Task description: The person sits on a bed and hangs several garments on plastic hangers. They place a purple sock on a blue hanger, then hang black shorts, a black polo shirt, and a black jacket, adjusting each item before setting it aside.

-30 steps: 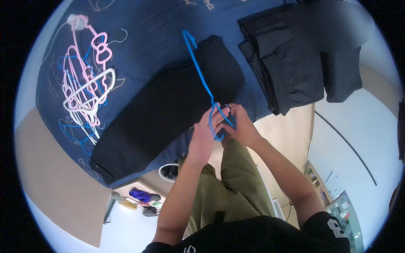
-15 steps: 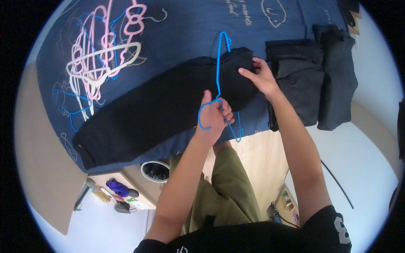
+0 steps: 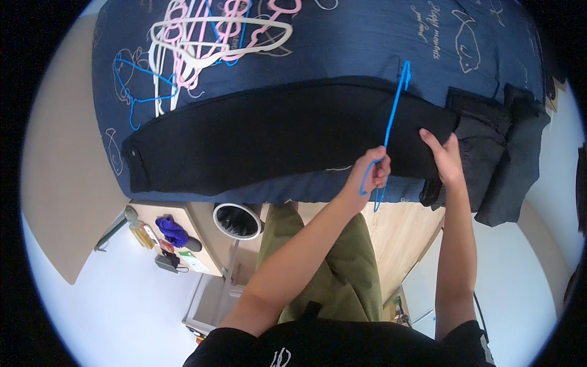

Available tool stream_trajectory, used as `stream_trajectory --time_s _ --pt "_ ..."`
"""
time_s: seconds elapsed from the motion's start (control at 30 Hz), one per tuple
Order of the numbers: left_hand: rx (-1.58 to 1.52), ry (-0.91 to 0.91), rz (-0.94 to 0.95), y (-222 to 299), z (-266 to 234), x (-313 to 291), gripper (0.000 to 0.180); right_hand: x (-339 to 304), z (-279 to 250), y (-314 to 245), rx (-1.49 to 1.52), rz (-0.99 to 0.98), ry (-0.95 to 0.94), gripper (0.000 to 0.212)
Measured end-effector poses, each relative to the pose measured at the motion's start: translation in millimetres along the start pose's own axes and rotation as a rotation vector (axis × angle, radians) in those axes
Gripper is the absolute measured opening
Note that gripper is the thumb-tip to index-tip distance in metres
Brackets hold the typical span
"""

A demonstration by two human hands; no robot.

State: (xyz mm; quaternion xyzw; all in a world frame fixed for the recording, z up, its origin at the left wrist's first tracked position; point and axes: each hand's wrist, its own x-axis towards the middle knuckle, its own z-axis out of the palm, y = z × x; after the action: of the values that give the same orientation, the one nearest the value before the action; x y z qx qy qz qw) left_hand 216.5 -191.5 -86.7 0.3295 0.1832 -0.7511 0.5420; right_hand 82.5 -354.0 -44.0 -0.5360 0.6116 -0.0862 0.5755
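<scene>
A: What is the left hand (image 3: 370, 174) doing?
B: Its fingers are curled round the blue hanger (image 3: 395, 110), near the neck; the hook bends back over the hand, and the long end reaches across the black garment (image 3: 269, 134) toward the far edge of the blue sheet (image 3: 348, 46).
A: And the right hand (image 3: 448, 160)?
B: It is at the garment's right end; the thumb lies on top, spread away from the fingers; whether they pinch the fabric, I cannot tell.
A: Where does the garment itself lie?
B: Lengthwise along the sheet's near edge; its left end is by the near left corner, its right end just beside the folded black clothes (image 3: 512, 165) at the right edge.
A: Anything else about?
B: Pink and white hangers (image 3: 226, 37) in a heap toward the far left corner; a bin (image 3: 237, 222) below the near edge.
</scene>
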Motion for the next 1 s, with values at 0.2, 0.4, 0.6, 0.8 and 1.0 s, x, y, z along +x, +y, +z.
stream_trajectory --time_s 0.2,0.4,0.6,0.8,1.0 --pt "0.129 0.109 0.155 0.5 36.4 -34.5 0.021 -33.1 5.5 -50.0 -0.113 -0.132 0.091 0.030" --pt "0.142 0.369 0.281 26.0 8.3 -76.6 0.020 -55.7 1.1 -72.9 0.103 -0.189 0.070 0.029" --pt "0.037 0.377 0.262 84.5 -84.2 -145.9 0.030 -53.7 -18.5 -61.0 0.102 -0.181 0.064 0.033" --pt "0.205 0.440 0.324 117.7 -120.3 -169.3 0.032 -71.1 -34.9 -42.9 0.153 -0.149 0.120 0.054" --pt "0.232 0.534 0.438 126.3 -123.3 -166.0 0.033 -99.0 -88.1 -28.7 0.386 -0.162 0.153 0.065"
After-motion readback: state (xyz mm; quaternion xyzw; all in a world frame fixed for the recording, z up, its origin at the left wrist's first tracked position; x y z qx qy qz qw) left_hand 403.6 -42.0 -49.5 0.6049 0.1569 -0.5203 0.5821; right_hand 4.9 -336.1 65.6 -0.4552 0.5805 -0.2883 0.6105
